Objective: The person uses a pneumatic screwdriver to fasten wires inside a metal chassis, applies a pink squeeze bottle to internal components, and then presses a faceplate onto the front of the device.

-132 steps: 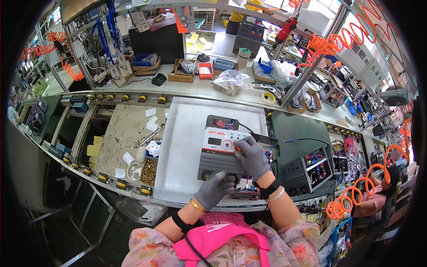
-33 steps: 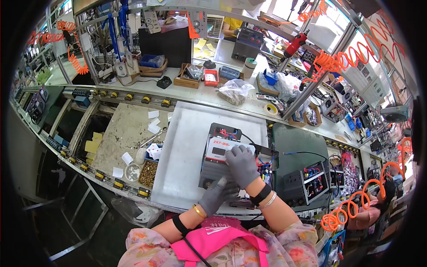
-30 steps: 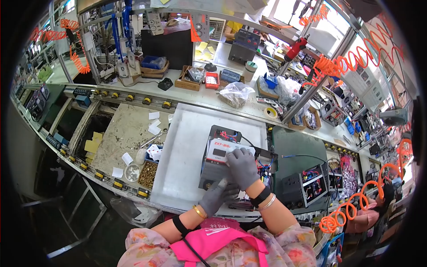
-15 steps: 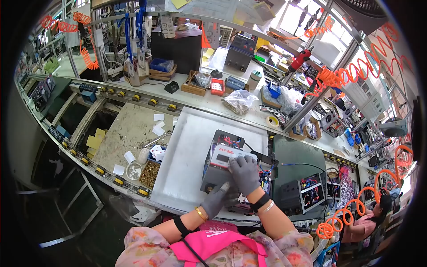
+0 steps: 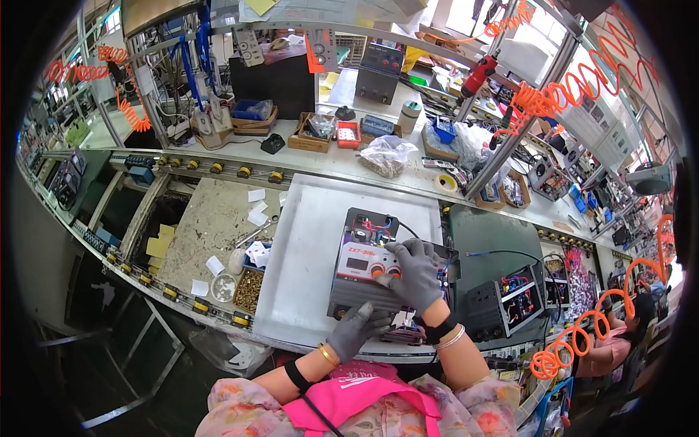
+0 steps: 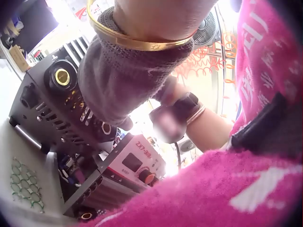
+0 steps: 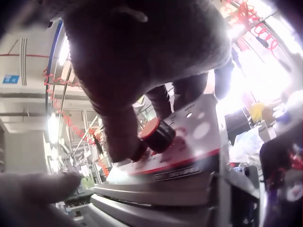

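A welding machine [image 5: 364,269] with a grey ribbed case and a white "ZX7-318" panel [image 5: 362,256] lies on the white board in the head view. Its upper end shows bare wires and parts. My gloved left hand [image 5: 358,328] lies against its near end, fingers pointing right; in the left wrist view it overlaps the black end plate [image 6: 45,106] with a brass-ringed socket. My gloved right hand [image 5: 416,271] rests over the panel's right side, fingers reaching onto it. In the right wrist view an orange-topped knob [image 7: 158,135] stands beside its fingers, with the thumb held apart.
Another uncased machine [image 5: 506,300] sits on the green mat to the right. Left of the white board [image 5: 291,280] are a box of brass parts [image 5: 248,288], a round dish [image 5: 222,287] and loose papers. Boxes and a plastic bag [image 5: 386,155] line the back shelf.
My right hand has shifted right, uncovering the two orange knobs it covered half a second ago. The machine lies straighter than then. My left hand stays at its near end.
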A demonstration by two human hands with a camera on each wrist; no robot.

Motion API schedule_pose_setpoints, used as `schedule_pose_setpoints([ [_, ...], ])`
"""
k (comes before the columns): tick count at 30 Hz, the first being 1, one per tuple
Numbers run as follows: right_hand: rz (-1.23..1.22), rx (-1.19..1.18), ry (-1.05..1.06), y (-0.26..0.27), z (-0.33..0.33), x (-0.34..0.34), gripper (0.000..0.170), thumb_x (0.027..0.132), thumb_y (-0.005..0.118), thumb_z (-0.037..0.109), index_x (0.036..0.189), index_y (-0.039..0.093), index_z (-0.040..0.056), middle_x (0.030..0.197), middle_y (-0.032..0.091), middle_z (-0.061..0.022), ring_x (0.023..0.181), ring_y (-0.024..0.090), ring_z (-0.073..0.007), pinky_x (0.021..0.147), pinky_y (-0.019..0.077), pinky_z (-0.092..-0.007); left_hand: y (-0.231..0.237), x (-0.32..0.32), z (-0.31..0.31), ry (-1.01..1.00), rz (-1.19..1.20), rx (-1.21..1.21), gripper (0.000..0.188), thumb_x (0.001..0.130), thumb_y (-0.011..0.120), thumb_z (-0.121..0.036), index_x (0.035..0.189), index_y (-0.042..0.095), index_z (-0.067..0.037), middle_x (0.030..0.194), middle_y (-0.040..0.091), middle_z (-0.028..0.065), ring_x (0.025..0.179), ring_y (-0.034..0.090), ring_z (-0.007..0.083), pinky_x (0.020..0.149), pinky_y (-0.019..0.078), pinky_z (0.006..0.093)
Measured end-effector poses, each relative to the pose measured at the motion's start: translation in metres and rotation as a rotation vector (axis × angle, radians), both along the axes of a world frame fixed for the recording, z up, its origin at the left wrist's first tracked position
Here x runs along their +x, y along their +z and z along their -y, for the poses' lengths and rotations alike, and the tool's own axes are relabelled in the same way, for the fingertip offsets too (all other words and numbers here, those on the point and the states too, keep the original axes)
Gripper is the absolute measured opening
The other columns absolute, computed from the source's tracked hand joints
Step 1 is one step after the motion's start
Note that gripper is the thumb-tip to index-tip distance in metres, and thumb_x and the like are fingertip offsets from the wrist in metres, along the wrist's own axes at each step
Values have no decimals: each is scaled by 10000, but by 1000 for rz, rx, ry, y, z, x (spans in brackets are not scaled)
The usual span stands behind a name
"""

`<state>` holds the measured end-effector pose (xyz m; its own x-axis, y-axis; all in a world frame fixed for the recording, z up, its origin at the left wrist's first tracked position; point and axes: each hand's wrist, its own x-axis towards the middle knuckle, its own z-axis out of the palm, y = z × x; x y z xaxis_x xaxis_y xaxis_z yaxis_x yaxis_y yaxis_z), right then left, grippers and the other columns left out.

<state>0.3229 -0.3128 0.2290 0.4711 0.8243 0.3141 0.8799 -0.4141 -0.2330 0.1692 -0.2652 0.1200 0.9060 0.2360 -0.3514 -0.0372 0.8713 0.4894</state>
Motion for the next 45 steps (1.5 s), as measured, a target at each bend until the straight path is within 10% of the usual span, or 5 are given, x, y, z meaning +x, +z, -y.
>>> schedule_pose_setpoints([
  [20,-131,84,179,-1,19,3,587,619,762,198,1160,561,86,993,534,-142,970,500,-308,850,426,-406,-13,-15,-7,-20,-89,57,556,888,534,-451,1226,432,-22,1058,579,186,964,601,298,849,500,399],
  [29,-404,-59,-339,-142,228,45,337,705,605,75,1041,596,60,937,592,-151,867,589,-305,785,478,-382,-43,-58,-25,-143,-237,85,1061,673,286,-861,1375,233,-66,1137,502,301,990,558,424,858,470,537],
  [31,-870,-134,-396,-160,237,21,369,691,643,109,1049,587,40,1010,598,-175,904,594,-306,806,479,-378,-68,-67,-22,-167,-272,47,1064,659,296,-868,1374,242,-82,1144,504,287,991,559,416,859,472,530],
  [37,-685,-145,-359,-194,218,5,198,673,668,165,806,641,22,665,608,-171,609,609,-314,569,469,-374,-92,-52,-32,251,-224,-116,986,663,326,-864,1352,326,-158,1205,512,114,1071,534,316,860,475,492],
  [45,-742,-182,-225,-188,168,-29,171,688,606,31,856,625,52,749,602,-112,735,601,-219,638,459,-336,-115,-13,-136,-14,-507,134,993,655,241,-897,1308,429,-174,1158,584,71,1082,546,297,873,410,556],
])
